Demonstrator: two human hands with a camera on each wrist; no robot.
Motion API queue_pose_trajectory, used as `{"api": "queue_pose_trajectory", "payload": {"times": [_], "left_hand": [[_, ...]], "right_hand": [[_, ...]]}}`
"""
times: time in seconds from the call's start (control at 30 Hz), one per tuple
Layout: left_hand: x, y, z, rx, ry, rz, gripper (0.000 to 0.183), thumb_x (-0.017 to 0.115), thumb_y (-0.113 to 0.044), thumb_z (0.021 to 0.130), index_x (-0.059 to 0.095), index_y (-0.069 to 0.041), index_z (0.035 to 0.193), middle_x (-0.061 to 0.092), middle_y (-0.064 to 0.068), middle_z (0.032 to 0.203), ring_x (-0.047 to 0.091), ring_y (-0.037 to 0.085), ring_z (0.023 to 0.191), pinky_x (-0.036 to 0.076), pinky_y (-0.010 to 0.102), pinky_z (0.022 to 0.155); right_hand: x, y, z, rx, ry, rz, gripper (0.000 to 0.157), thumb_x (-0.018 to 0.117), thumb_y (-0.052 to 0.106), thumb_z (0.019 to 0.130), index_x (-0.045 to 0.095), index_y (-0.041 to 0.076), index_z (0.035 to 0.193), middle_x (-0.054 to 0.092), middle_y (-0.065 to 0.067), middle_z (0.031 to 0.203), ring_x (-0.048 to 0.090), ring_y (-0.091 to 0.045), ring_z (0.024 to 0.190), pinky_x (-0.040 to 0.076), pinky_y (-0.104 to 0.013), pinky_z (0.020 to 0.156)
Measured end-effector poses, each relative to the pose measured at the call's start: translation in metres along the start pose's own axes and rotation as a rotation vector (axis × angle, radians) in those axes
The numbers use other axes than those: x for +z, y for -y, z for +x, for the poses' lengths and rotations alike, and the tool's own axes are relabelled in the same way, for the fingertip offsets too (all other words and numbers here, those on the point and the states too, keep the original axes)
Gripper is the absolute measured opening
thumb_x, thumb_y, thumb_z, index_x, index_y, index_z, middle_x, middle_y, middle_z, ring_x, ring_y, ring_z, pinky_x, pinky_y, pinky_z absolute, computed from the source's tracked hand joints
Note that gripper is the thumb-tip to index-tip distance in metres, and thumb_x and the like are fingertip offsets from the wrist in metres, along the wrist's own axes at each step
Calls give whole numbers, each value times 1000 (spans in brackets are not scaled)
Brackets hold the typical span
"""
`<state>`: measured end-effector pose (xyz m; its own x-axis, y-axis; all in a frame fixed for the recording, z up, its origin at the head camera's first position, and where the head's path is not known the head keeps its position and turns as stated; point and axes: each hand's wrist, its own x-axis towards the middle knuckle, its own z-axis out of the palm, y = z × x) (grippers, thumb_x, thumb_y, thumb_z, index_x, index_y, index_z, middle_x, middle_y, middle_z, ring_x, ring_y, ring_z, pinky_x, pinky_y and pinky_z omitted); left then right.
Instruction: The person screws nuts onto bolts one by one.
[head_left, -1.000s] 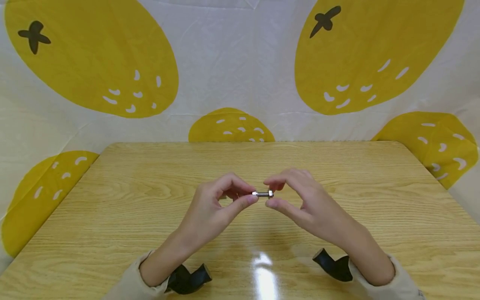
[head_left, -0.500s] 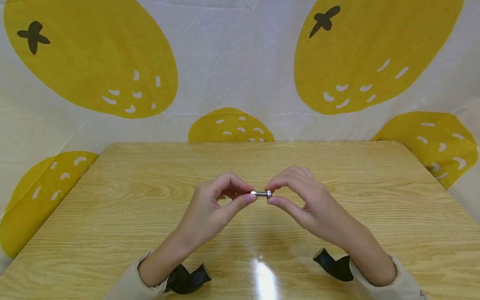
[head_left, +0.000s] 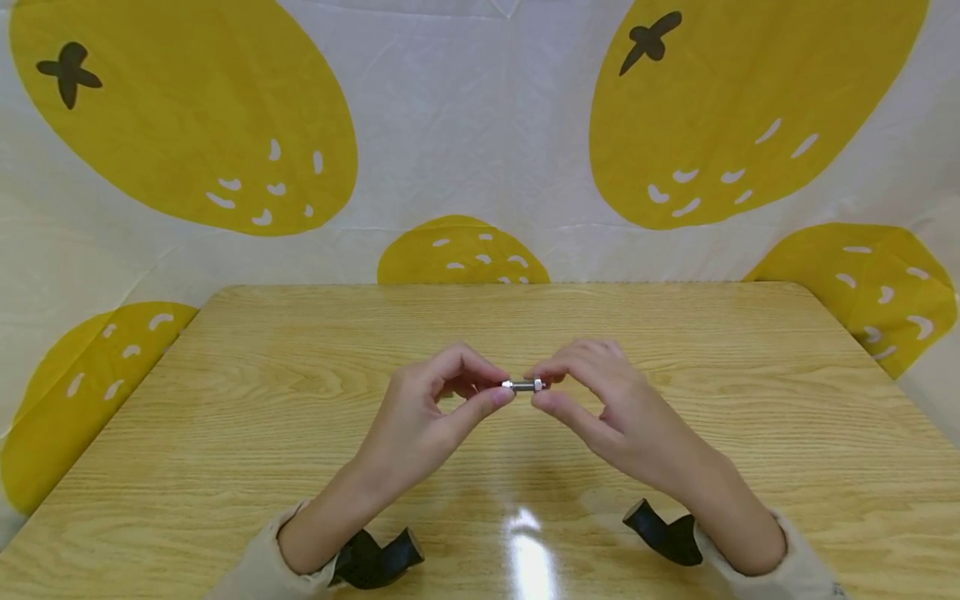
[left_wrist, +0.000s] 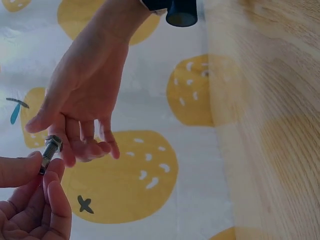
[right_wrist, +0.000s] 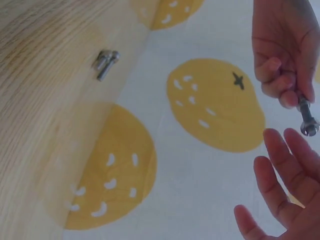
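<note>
My left hand (head_left: 438,412) pinches one end of a steel bolt (head_left: 522,386) between thumb and index finger, holding it level above the table. A hex nut (head_left: 538,384) sits on the bolt's right end, with a short tip showing beyond it. My right hand (head_left: 611,400) is at that end, its thumb and index finger spread above and below the nut. In the left wrist view, a gap shows between the right thumb and the nut (left_wrist: 54,142). The right wrist view shows the right fingers (right_wrist: 287,185) extended below the nut.
In the right wrist view, several bolts (right_wrist: 106,61) lie together on the wooden table (right_wrist: 40,125); from the head they are mostly behind the left hand. A white cloth (head_left: 472,108) with yellow fruit prints hangs behind the table. Black wrist mounts (head_left: 378,558) stick out beneath both sleeves.
Half a second ago the right thumb and index finger closed on the nut; now they have parted from it. The left hand keeps its pinch on the bolt almost in place.
</note>
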<state>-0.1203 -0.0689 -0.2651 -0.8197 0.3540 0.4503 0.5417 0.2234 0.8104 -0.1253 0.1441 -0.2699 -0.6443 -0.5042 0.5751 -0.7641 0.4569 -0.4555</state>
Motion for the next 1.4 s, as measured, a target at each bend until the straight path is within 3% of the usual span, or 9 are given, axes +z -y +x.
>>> {"api": "queue_pose_trajectory", "payload": {"times": [0.1, 0.23, 0.53, 0.9, 1.03, 1.1, 1.2, 1.4], "left_hand": [[0, 0, 0, -21, 0, 8, 9, 69, -12, 84, 65, -9, 92, 68, 0, 85, 63, 8, 71, 51, 24, 60], [0, 1, 0, -23, 10, 12, 10, 69, -12, 84, 65, -9, 92, 68, 0, 85, 63, 7, 71, 52, 24, 61], [0, 0, 1, -2, 26, 22, 12, 69, -12, 84, 65, -8, 95, 69, 1, 86, 63, 6, 72, 54, 24, 65], [1, 2, 0, 73, 22, -2, 11, 68, -9, 85, 67, -4, 95, 71, 3, 84, 64, 7, 71, 54, 25, 61], [1, 1, 0, 56, 12, -1, 11, 67, -10, 85, 67, -5, 96, 70, 3, 86, 64, 8, 72, 54, 25, 62], [0, 1, 0, 44, 7, 2, 12, 67, -10, 85, 67, -5, 96, 69, 3, 86, 64, 8, 72, 53, 25, 62], [0, 0, 0, 33, 3, 2, 12, 67, -10, 85, 67, -5, 96, 69, 3, 85, 63, 7, 72, 53, 24, 62], [0, 0, 0, 18, 9, -15, 12, 67, -10, 85, 66, -5, 96, 69, 3, 86, 64, 8, 72, 52, 24, 61]], "right_hand": [[-3, 2, 1, -6, -15, 24, 22, 71, 14, 82, 63, 15, 102, 62, 10, 97, 51, -8, 96, 41, -28, 85], [-4, 2, 3, -41, -39, 35, 24, 73, 8, 78, 63, 12, 99, 63, 7, 94, 52, -8, 95, 39, -26, 88], [-1, 0, 2, -97, -73, 22, 15, 58, 26, 91, 63, 13, 98, 61, 7, 91, 50, -11, 93, 39, -26, 83], [4, -1, 0, -1, 3, -8, 20, 44, 19, 99, 60, 17, 87, 57, 12, 85, 48, -10, 92, 37, -30, 80], [0, 2, -1, 73, 48, -11, 9, 55, 20, 94, 62, 17, 99, 59, 12, 94, 47, -10, 98, 41, -30, 80], [-2, 3, -1, 80, 49, -15, 20, 64, 19, 88, 61, 15, 107, 59, 11, 98, 47, -10, 99, 43, -31, 80], [-4, 4, 1, 40, 31, -17, 31, 72, 13, 81, 59, 12, 109, 59, 9, 100, 48, -9, 98, 43, -30, 83], [-4, 4, 2, -46, -1, -4, 19, 68, 12, 84, 59, 11, 101, 61, 5, 98, 50, -11, 96, 40, -27, 86]]}}
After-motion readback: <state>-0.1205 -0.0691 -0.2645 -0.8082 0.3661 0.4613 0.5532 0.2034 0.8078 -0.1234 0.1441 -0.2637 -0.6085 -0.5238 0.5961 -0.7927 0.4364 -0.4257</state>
